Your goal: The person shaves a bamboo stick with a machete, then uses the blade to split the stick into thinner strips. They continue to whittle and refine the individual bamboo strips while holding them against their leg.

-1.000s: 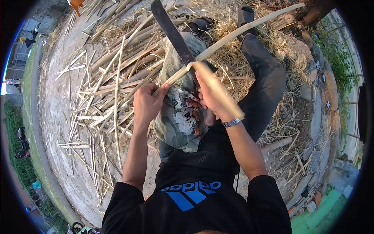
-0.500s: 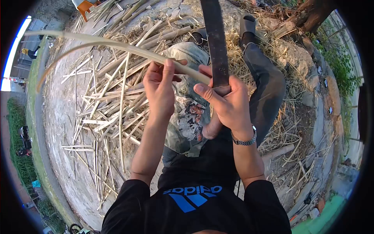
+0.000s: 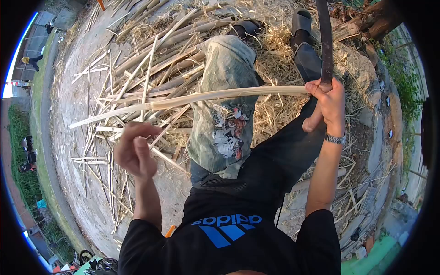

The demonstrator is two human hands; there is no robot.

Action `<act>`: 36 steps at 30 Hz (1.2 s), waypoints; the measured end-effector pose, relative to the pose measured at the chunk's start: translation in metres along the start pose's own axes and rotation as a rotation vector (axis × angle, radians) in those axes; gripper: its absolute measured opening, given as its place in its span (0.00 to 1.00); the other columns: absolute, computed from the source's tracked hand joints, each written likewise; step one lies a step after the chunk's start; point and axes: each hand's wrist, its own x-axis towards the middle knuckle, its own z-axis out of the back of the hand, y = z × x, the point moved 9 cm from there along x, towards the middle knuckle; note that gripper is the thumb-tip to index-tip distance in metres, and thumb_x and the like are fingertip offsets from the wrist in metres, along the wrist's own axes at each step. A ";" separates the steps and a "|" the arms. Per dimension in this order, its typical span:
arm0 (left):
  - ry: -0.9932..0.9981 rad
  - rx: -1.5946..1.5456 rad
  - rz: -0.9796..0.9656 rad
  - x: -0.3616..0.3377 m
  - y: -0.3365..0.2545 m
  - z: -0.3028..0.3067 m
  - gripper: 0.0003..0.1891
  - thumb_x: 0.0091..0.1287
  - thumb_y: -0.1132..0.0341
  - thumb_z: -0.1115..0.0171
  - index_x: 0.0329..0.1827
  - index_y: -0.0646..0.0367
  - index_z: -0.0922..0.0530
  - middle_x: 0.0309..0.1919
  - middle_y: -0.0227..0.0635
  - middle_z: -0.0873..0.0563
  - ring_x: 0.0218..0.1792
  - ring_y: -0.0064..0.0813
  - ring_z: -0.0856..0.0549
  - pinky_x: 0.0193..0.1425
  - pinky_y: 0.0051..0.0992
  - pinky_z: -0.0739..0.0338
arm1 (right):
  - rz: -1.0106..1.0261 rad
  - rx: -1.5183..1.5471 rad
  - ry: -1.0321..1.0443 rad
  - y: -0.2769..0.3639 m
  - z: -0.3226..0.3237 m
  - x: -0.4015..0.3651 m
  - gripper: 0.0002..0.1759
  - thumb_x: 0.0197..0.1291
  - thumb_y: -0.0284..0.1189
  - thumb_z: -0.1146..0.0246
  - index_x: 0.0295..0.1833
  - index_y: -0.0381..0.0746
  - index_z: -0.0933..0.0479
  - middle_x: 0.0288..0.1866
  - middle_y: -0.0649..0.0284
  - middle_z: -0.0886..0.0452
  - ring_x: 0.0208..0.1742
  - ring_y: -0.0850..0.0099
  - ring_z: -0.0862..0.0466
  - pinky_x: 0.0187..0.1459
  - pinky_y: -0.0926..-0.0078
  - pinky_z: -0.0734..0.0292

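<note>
My right hand [image 3: 331, 103] is closed around the wooden handle [image 3: 313, 118] of a long dark-bladed knife [image 3: 325, 41], its blade pointing away from me. The same hand pinches one end of a pale bamboo strip [image 3: 220, 94] between thumb and fingers. That strip stretches leftward over a faded green printed cloth [image 3: 222, 68] draped on my left leg, and its far end hangs above the ground. My left hand [image 3: 137, 153], slightly blurred, is apart from the strip, with fingers loosely bent and nothing in them.
A heap of split bamboo pieces [image 3: 156, 68] lies on the ground at the left. Curly shavings [image 3: 275, 50] surround my feet. A tree trunk [image 3: 378, 20] and a lump of rock or earth [image 3: 355, 68] stand at the upper right. Someone [image 3: 33, 61] is far off at the left.
My left hand has let go of the bamboo strip and moved left and toward me. My right hand has swung right with knife and strip, and the strip now lies more level across my leg.
</note>
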 end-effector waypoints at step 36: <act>0.400 -0.076 0.940 -0.073 0.088 -0.038 0.16 0.84 0.63 0.44 0.47 0.70 0.17 0.24 0.32 0.16 0.15 0.11 0.29 0.18 0.16 0.40 | 0.421 -0.517 0.576 0.067 -0.153 -0.110 0.26 0.65 0.40 0.28 0.61 0.37 0.24 0.39 0.53 0.16 0.43 0.51 0.12 0.46 0.54 0.19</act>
